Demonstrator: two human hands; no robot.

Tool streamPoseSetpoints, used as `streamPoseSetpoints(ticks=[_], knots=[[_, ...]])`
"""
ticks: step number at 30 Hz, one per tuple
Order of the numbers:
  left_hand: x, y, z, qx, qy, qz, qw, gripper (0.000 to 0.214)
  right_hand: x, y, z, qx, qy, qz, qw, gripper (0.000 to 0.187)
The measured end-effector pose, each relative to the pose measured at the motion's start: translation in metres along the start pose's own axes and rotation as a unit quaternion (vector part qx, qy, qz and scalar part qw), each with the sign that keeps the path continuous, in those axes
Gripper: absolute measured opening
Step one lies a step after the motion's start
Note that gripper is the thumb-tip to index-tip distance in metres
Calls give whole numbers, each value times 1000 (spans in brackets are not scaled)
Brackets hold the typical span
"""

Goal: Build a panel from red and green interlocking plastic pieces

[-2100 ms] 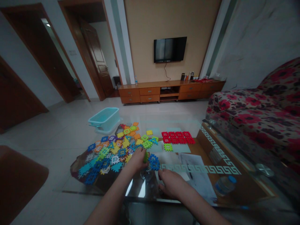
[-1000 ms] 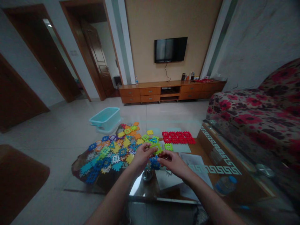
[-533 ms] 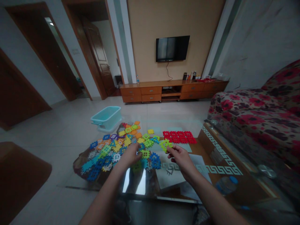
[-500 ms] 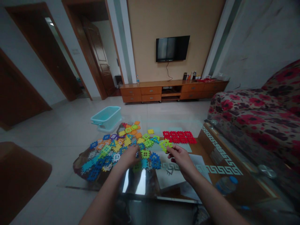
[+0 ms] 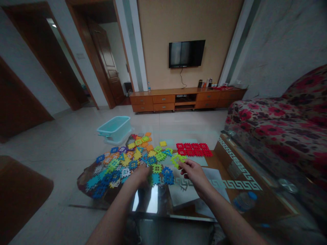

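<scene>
A heap of flat interlocking plastic tiles (image 5: 120,162) in blue, orange, yellow and green covers the left part of a glass coffee table (image 5: 153,200). My left hand (image 5: 140,175) rests curled at the near edge of the heap, beside a green tile (image 5: 156,168); what its fingers hold is hidden. My right hand (image 5: 192,172) pinches a yellow-green tile piece (image 5: 176,159) just above the table. A joined mat of red tiles (image 5: 194,149) lies flat behind it. Two blue tiles (image 5: 167,176) lie between my hands.
A teal plastic tub (image 5: 114,128) stands on the floor beyond the table. Papers (image 5: 204,190) and a water bottle (image 5: 244,201) lie at the near right. A floral sofa (image 5: 281,119) runs along the right. A wooden TV cabinet (image 5: 186,98) lines the far wall.
Both hands met over a green piece a second ago, then parted. My right hand kept the yellow-green piece and stays raised; my left hand dropped back to the heap's edge.
</scene>
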State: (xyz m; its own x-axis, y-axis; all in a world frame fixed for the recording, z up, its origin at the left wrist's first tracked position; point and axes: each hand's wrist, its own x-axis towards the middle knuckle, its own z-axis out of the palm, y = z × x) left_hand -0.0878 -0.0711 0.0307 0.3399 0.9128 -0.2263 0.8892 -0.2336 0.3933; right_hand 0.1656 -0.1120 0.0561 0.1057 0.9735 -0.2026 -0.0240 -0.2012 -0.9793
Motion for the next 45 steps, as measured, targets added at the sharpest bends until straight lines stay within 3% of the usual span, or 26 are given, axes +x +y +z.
streamPoseSetpoints(ticks=[4, 9, 13, 16, 18, 23, 28, 32, 37, 45], knots=[[-3, 8, -6, 39, 6, 11, 999, 59, 1, 1, 0, 9, 1, 0, 1000, 33], [2, 27, -7, -178, 93, 54, 978, 41, 1, 2, 1, 53, -1, 13, 999, 31], [11, 48, 0, -428, 91, 59, 897, 32, 0, -1, 2, 113, -2, 22, 993, 32], [16, 58, 7, -561, 97, 35, 822, 47, -2, -6, 2, 158, -8, 19, 987, 33], [18, 60, 12, -604, 104, 21, 790, 54, -4, -10, 2, 183, -13, 15, 983, 34], [18, 62, 16, -617, 106, 14, 780, 45, -2, -12, 1, 201, -21, 4, 979, 35], [13, 71, 11, -619, 76, 17, 781, 38, 3, -7, -3, 123, -24, -32, 992, 39], [6, 82, 5, -669, 20, 31, 742, 37, 8, -5, -6, 54, -19, -93, 994, 46], [-3, 89, -1, -737, -34, 14, 675, 31, 18, 3, -9, 67, 34, -137, 988, 44], [-10, 93, -5, -777, -88, 26, 622, 29, 17, 3, -12, 2, 36, -195, 980, 34]])
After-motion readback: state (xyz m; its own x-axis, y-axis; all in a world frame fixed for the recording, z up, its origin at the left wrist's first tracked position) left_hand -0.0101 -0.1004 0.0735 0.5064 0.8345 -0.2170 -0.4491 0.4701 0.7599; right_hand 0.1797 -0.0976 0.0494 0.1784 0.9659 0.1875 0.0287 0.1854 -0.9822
